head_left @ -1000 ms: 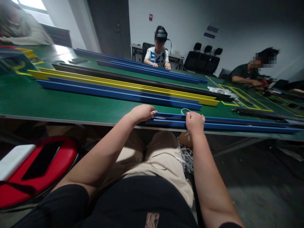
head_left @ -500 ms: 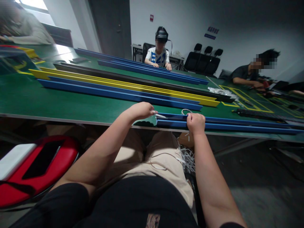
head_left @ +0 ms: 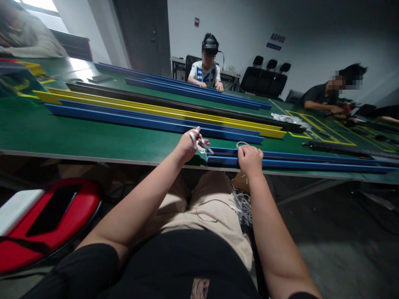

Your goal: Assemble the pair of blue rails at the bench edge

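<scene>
A long blue channel profile (head_left: 311,164) lies along the near edge of the table, its left end between my hands. My left hand (head_left: 186,146) is at that end, fingers curled around a thin white strip (head_left: 200,147) that loops over them and trails toward the profile. On top of the profile, a short way in from its end, my right hand (head_left: 250,160) is closed. A thin white loop (head_left: 242,143) shows just behind its knuckles. Whatever sits inside the right fist is hidden.
Beyond lie more blue profiles (head_left: 149,123), a yellow profile (head_left: 174,112) and a black profile (head_left: 124,95) on the green table (head_left: 93,145). A red stool (head_left: 87,203) with a dark tablet-like slab stands at left. Shredded white strips (head_left: 245,205) lie below. Co-workers sit around.
My left hand has risen slightly and turned, with the white strip now looped over its fingers. My right hand has shifted a little left.
</scene>
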The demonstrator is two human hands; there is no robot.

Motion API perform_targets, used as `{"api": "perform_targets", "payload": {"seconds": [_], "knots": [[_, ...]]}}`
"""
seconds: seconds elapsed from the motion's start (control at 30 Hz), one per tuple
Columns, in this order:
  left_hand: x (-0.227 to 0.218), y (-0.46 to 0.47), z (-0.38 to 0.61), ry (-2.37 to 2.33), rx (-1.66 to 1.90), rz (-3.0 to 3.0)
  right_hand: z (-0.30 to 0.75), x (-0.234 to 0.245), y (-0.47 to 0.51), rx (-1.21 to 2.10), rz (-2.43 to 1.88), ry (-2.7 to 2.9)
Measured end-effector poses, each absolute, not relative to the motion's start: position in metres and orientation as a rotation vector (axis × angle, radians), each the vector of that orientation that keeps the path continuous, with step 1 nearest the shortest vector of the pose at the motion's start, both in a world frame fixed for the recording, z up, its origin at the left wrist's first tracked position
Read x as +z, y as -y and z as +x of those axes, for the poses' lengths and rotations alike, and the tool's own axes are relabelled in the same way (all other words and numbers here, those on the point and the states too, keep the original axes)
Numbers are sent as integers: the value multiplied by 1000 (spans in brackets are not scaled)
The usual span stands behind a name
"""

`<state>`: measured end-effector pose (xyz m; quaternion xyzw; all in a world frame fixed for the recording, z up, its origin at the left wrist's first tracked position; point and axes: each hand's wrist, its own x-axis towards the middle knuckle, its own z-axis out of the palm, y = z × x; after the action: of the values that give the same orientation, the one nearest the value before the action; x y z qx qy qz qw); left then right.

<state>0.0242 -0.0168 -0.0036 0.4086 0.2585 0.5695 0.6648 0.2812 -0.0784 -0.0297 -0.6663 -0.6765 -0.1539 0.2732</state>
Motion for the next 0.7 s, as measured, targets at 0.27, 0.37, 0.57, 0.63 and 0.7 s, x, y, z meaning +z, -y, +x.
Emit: {"api": "perform_targets", "payload": {"seconds": [0.27,0.37,0.57,0.63,0.7], "knots": [[17,18,15,-509,1138,605,244,-29,76,-380,-1709,1968],[31,21,7,-470,1161,604,247,-27,73,-371,-1733,1945],[41,18,13,-428,1251,567,227,-23,76,-230,-1656,1905],[39,17,23,-412,1263,538,210,-21,78,-87,-1477,1899],[36,17,36,-430,1245,516,190,-20,80,60,-1276,1903]]}}
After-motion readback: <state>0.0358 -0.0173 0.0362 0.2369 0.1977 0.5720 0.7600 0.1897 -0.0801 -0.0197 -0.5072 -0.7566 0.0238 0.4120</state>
